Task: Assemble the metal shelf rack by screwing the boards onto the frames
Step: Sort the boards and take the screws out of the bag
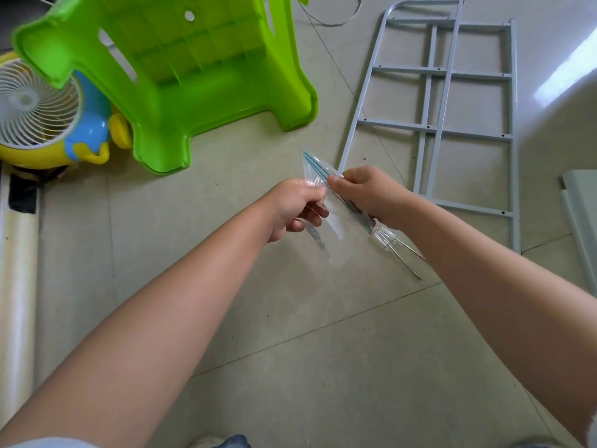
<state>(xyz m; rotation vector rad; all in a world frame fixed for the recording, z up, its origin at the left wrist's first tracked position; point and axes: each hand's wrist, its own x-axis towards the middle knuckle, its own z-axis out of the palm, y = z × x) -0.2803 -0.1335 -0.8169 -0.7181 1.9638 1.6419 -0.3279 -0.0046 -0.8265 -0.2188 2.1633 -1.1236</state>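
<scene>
At far left on the tiled floor (290,334) we see a yellow and blue plastic fan (42,118), then an overturned bright green plastic stool (181,76). Above the floor at centre, our left hand (295,208) pinches one edge of a small clear zip bag (326,202) and our right hand (365,195) pinches the other; its contents are too blurred to name. Just beyond the right hand, two pale grey metal ladder-like frames (433,101) lie flat, overlapping. A pale grey board (581,215) lies at far right.

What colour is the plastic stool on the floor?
Bright green stool, seen in the head view.
</scene>
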